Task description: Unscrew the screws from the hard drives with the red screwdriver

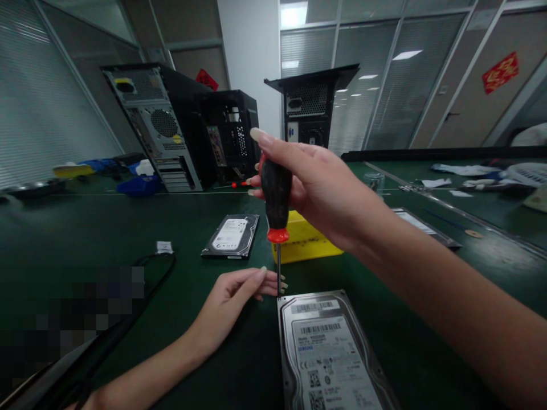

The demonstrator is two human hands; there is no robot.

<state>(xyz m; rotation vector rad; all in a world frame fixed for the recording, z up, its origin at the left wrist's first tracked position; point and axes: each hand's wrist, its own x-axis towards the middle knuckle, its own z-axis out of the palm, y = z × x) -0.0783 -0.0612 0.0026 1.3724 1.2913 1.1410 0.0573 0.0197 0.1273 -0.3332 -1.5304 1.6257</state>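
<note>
My right hand (pixel 316 182) is wrapped round the black and red handle of a screwdriver (pixel 276 196), held upright. Its thin shaft points down to the far left corner of a silver hard drive (pixel 329 353) lying flat on the green mat in front of me. My left hand (pixel 233 304) rests on the mat beside that corner, its fingertips pinched on the shaft near the tip. A second hard drive (pixel 231 236) lies farther back, left of a yellow box (pixel 304 239).
Three open black computer cases (pixel 171 125) stand at the back of the green table (pixel 85 239). A black cable (pixel 149 273) curls at the left. A flat dark panel (pixel 427 228) lies at the right, with papers and parts beyond it.
</note>
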